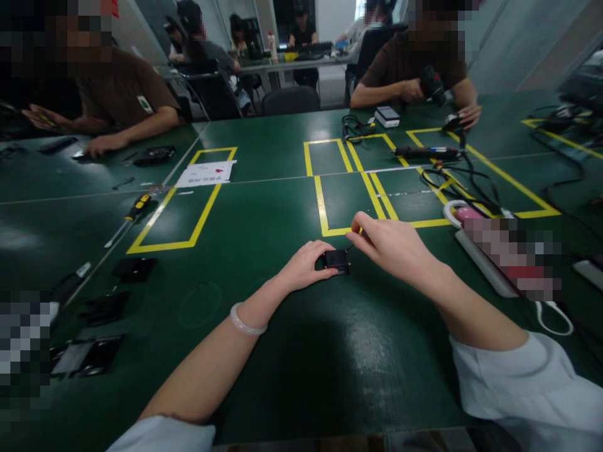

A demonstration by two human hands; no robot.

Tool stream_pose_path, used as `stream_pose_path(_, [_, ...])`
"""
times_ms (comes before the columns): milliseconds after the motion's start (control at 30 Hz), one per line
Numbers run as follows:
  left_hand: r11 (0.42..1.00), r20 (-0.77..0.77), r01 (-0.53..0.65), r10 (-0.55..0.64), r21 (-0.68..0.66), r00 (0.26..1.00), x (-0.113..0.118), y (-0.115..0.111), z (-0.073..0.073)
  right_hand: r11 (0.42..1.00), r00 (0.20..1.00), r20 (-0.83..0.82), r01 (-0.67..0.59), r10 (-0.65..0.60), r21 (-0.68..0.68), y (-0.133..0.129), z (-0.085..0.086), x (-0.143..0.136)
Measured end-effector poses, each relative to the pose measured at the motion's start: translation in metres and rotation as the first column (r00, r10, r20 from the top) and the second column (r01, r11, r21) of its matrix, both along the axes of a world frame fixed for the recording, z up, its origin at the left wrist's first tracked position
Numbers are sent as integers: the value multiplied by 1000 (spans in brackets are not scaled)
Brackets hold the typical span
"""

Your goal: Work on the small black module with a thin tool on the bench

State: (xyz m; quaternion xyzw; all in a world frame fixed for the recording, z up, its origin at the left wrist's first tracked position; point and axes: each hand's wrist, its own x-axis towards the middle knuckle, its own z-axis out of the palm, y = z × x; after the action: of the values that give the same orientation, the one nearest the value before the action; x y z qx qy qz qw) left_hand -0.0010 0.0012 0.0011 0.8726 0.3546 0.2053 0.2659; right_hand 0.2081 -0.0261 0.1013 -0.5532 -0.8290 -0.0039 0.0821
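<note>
I see my left hand (pixel 308 263) resting on the dark green worktop (pixel 264 207), its fingers (pixel 325 250) curled narrow around the near side of a small black boxy plastic part (pixel 337 260), which sits flat on the worktop just below the near edge of a yellow taped rectangle (pixel 323 207). A pale jade-like bangle (pixel 245 321) circles that wrist. My right hand (pixel 393 246) comes in from the right, thumb and forefinger (pixel 354 227) pinched tight just above the far corner of the black part; something thin and dark shows between the pinch and the part, but I cannot tell what it is.

To the right lies a white power strip (pixel 485 267), partly blurred, with black cables (pixel 471 188) coiled beyond it. On the left of the worktop I see a yellow-and-black handled screwdriver (pixel 128 216) lying across another yellow taped outline, a white printed sheet (pixel 206 173) farther back, and several flat black parts (pixel 134 268) near the left edge.

Across the worktop, a person in a brown shirt (pixel 414 59) holds a black power tool (pixel 432 85); another person in brown (pixel 117 88) leans on the far left side.
</note>
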Motion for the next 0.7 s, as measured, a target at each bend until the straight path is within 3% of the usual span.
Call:
stream_pose_path(133, [1000, -4, -5, 4, -13, 1000, 0, 0, 0, 1000, 999, 49, 21, -21, 7, 1, -1, 0])
stream_pose_path(467, [1000, -8, -8, 8, -18, 1000, 0, 0, 1, 1000, 998, -53, -24, 23, -3, -1, -1, 1])
stream_pose_path(700, [1000, -2, -3, 3, -6, 1000, 0, 0, 1, 1000, 1000, -3, -11, 11, -5, 0, 0, 0])
